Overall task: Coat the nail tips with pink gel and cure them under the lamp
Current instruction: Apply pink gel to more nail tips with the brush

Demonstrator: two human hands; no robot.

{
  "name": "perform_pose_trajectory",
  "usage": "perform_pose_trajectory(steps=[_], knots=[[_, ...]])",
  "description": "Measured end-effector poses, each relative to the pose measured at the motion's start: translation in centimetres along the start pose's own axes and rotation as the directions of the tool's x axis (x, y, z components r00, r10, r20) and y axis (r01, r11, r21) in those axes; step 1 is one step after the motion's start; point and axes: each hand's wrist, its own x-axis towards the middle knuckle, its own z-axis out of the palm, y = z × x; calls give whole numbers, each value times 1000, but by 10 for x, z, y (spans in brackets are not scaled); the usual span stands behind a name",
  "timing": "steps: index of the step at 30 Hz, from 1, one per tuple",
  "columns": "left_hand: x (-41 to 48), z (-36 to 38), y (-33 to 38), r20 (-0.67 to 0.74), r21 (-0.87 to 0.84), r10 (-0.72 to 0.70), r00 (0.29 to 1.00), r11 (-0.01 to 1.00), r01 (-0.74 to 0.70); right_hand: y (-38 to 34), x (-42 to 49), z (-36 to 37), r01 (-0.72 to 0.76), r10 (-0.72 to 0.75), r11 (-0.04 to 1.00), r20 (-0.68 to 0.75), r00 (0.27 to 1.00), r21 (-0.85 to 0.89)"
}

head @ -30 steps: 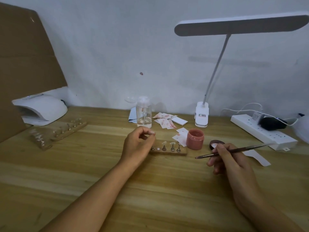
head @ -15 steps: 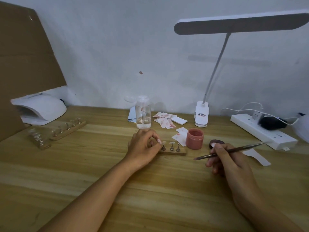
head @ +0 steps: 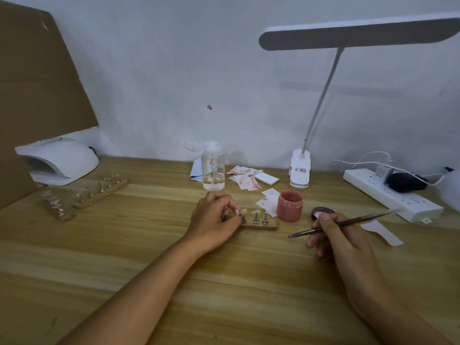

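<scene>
On the bench [head: 124, 245] my left hand [head: 214, 220] pinches a peg [head: 224, 217] at the holder's [head: 263, 225] left end; my right hand [head: 336, 237] grips the brush [head: 361, 218].

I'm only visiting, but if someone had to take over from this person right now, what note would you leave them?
Left hand: pinching a nail tip at the left of the wooden holder.
Right hand: holding the brush, bristle end pointing towards the holder.
Pink gel jar: open, just right of the holder. Curing lamp: far left on the table.
Done: no pink shows on these tips.
Left: coat them, then cure them under the lamp.
</scene>
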Motion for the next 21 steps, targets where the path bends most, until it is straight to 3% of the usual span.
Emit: perform_pose_trajectory(steps=[21], knots=[[3,1,-9,22,69,-17,1000,997,16,1,0,0,4,-4,1000,4,1000,-14]])
